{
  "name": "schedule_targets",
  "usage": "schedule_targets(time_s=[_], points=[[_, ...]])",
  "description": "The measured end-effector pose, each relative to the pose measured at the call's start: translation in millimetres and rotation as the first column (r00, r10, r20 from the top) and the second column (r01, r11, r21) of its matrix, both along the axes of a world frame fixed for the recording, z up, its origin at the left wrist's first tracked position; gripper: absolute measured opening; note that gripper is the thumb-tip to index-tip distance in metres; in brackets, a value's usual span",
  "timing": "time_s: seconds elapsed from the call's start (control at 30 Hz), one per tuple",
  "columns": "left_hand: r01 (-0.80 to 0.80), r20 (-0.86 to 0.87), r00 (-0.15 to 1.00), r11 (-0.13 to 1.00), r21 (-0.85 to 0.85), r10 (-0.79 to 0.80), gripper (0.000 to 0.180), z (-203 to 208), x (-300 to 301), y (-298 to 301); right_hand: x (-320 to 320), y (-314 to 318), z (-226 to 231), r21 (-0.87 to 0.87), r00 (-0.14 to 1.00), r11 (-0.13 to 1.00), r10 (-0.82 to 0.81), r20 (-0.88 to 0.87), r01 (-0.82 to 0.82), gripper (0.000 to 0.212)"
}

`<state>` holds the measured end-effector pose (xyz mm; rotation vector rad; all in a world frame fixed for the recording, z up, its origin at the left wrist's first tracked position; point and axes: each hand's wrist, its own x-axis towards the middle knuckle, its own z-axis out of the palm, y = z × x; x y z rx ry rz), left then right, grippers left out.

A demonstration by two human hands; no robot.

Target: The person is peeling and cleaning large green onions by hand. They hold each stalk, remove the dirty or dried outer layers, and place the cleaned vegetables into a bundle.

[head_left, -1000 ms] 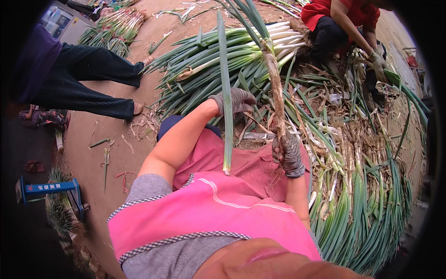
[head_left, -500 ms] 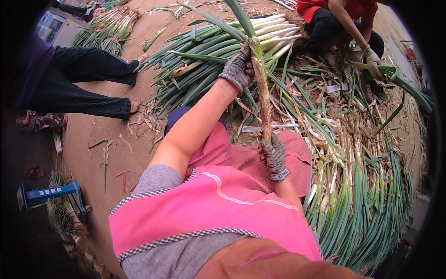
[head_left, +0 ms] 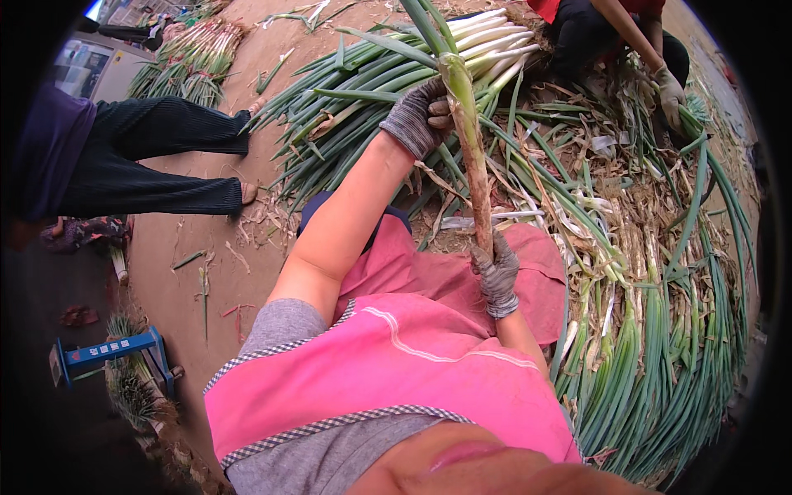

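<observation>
A large green onion [head_left: 473,140] stands upright before me, green leaves up, its lower stem wrapped in brown dry skin. My right hand [head_left: 497,280], in a grey knit glove, is closed around its root end near my lap. My left hand [head_left: 419,120], in a similar glove, has its fingers curled right beside the upper stem; what they pinch, if anything, cannot be made out. Behind it lies a pile of green onions [head_left: 355,115] with white stems. Many unpeeled green onions [head_left: 652,355] lie in a row at my right.
Across from me at the right, a crouching person's gloved hand [head_left: 670,95] holds another green onion. Dry peelings [head_left: 577,153] litter the ground between us. At the left stand a person's dark trousers [head_left: 157,157] and a blue metal stand [head_left: 111,351]. Onion bundles [head_left: 194,62] lie at the far left.
My left hand's fingers have come out from behind the stem to its left side. The right hand keeps its hold. The other person's onion has swung lower, and the view has shifted slightly.
</observation>
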<state>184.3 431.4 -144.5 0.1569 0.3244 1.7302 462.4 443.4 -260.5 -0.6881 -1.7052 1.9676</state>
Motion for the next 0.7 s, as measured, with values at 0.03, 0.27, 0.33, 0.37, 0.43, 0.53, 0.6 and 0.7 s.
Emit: schedule_targets(time_s=[0.03, 0.27, 0.33, 0.37, 0.43, 0.53, 0.6, 0.7], points=[[0.060, 0.052, 0.997, 0.997, 0.042, -0.063, 0.014, 5.1, 7.0, -0.4, 0.7, 1.1, -1.8, 0.043, 1.000, 0.999, -0.014, -0.021, 0.015, 0.040], [-0.381, -0.553, 0.833, 0.740, -0.554, 0.016, 0.041, 24.8, 27.6, -9.3, 1.4, 23.0, 28.6, 0.471, 0.971, 0.852, -0.236, -0.046, 0.230, 0.033], [-0.488, -0.502, 0.804, 0.836, -0.251, 0.319, 0.063, 27.0, 11.6, -16.7, 5.6, 23.7, 36.5, 0.549, 0.968, 0.809, -0.252, 0.005, 0.208, 0.031], [-0.547, -0.446, 0.778, 0.827, -0.133, 0.443, 0.070, 29.8, 7.3, -19.3, 5.2, 19.9, 35.0, 0.621, 0.976, 0.768, -0.216, 0.020, 0.157, 0.032], [-0.516, -0.531, 0.725, 0.857, 0.005, 0.440, 0.069, 26.7, -1.3, -20.1, 6.6, 13.2, 30.0, 0.756, 0.984, 0.653, -0.159, 0.075, 0.048, 0.034], [-0.535, -0.459, 0.789, 0.824, -0.185, 0.409, 0.040, 8.6, -8.3, -17.6, -21.5, 22.4, 44.7, 0.726, 0.999, 0.687, -0.019, -0.028, 0.033, 0.047], [-0.515, -0.459, 0.797, 0.838, -0.179, 0.391, 0.033, 4.8, -2.3, -16.2, -59.3, 41.2, 65.1, 0.724, 0.979, 0.662, -0.080, -0.189, 0.194, 0.056], [-0.467, -0.428, 0.826, 0.870, -0.157, 0.366, 0.032, 6.5, -0.7, -21.3, -110.4, 64.5, 103.9, 0.846, 0.979, 0.505, 0.008, -0.203, 0.171, 0.060]])
